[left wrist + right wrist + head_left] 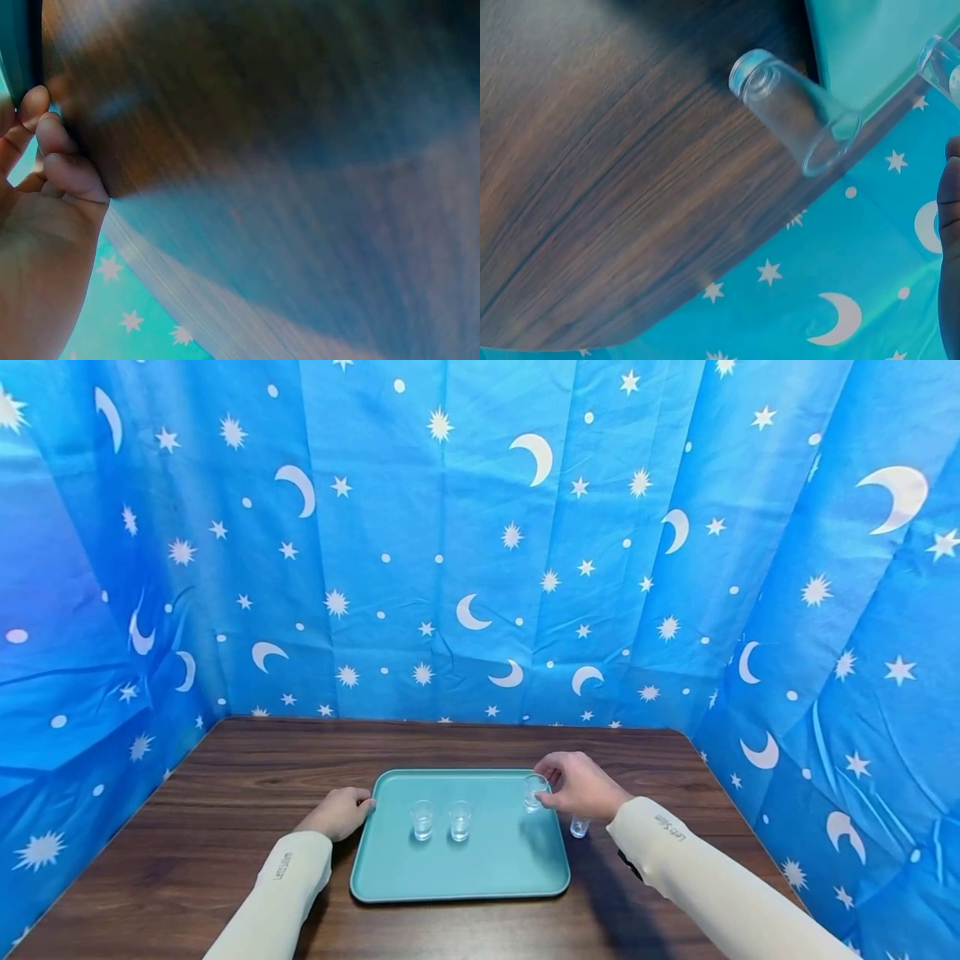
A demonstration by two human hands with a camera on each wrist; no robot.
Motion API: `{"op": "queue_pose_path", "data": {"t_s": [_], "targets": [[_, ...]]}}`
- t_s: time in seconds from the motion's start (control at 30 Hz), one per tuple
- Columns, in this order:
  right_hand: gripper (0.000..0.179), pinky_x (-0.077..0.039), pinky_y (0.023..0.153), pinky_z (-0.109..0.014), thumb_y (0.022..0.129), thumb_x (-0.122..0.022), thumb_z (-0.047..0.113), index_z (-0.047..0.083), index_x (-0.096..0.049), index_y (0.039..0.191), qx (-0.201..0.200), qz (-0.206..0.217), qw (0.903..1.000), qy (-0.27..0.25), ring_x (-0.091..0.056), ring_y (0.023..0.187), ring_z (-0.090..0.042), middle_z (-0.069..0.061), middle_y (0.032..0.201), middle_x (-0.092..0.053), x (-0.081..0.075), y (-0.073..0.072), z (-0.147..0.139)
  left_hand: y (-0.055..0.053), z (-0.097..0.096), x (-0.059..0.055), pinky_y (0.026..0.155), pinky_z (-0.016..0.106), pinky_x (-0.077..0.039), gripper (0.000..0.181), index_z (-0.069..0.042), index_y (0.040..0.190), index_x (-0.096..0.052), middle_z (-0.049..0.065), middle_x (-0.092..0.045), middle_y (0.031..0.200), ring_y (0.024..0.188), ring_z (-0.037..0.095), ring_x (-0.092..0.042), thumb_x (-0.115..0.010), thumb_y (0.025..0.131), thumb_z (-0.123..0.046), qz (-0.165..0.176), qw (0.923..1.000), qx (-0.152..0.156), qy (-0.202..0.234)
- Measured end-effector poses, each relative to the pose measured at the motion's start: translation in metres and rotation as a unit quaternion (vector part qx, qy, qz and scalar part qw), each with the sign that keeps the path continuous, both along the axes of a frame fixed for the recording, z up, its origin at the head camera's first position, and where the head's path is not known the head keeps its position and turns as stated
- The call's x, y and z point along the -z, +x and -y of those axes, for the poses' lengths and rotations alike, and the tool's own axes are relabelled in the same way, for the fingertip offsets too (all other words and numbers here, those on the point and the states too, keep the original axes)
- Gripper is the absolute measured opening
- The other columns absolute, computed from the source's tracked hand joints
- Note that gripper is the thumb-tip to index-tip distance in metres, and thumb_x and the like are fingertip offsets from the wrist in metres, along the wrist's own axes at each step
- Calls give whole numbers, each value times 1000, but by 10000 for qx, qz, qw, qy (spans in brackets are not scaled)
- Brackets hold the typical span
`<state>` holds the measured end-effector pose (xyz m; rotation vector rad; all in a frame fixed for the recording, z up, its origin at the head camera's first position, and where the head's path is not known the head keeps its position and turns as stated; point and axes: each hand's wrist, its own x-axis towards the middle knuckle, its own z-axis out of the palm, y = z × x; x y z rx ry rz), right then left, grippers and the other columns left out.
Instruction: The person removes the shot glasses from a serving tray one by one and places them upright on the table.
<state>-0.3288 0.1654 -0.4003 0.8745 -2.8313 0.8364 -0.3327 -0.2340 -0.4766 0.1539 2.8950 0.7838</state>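
A green tray (450, 877) lies on the table. My left hand (337, 814) grips its left edge, its fingers (56, 139) curled at the rim in the left wrist view. Two clear shot glasses stand side by side on the tray, the left glass (422, 822) close to the right glass (460, 822). My right hand (581, 785) holds another clear shot glass (534, 795) by its side over the tray's far right part. One more shot glass (780, 105) stands on the table just right of the tray, partly hidden by the right hand in the head view.
The brown wooden table (247, 777) reaches back to a blue curtain (420, 527) with white moons and stars, which also hangs at both sides.
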Motion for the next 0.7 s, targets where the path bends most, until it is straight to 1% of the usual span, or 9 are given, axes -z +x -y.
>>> {"op": "queue_pose_path", "data": {"t_s": [0.1, 0.2, 0.27, 0.37, 0.53, 0.7], "targets": [[31, -50, 69, -28, 79, -76, 18, 5, -66, 106, 111, -26, 9999, -16, -58, 77, -12, -3, 91, -64, -3, -1, -6, 0, 0, 0, 63, 37, -35, 28, -7, 77, -55, 5, -36, 63, 59, 20, -41, -47, 101, -20, 15, 10000, -10, -6], [28, -49, 68, -26, 78, -76, 17, 6, -67, 103, 185, -200, 9996, -2, -56, 75, -8, -1, 89, -64, -7, -4, -15, 0, 0, 0, 62, 36, -35, 28, -7, 77, -55, 4, -37, 63, 59, 20, -41, -47, 101, -20, 30, 10000, -8, 4], [27, -49, 67, -26, 77, -76, 15, 7, -67, 101, 147, -384, 9992, 6, -56, 74, -7, 0, 87, -64, -10, -5, -21, 0, 0, 0, 62, 36, -34, 29, -8, 76, -54, 4, -37, 63, 59, 20, -40, -47, 101, -20, 23, 10000, -5, 3], [25, -49, 66, -28, 76, -76, 13, 6, -67, 99, 87, -543, 9985, -40, -56, 72, -8, 1, 84, -63, -16, -5, -30, 0, 0, 0, 61, 36, -34, 29, -8, 75, -53, 4, -36, 63, 58, 20, -40, -47, 101, -20, 14, 10000, -1, -12], [26, -49, 67, -30, 76, -76, 12, 4, -66, 98, 150, -547, 9984, -45, -58, 73, -11, 0, 84, -63, -24, -3, -43, 0, 0, -1, 64, 37, -34, 27, -8, 78, -55, 5, -36, 64, 60, 20, -41, -47, 101, -20, 6, 10000, 1, -53], [26, -49, 68, -30, 75, -76, 12, 4, -66, 98, 295, -562, 9980, 5, -60, 74, -14, 0, 84, -63, -26, -1, -55, 0, 1, -1, 65, 38, -34, 26, -8, 80, -56, 5, -35, 64, 61, 20, -41, -47, 101, -20, 13, 10000, 19, -60]]}}
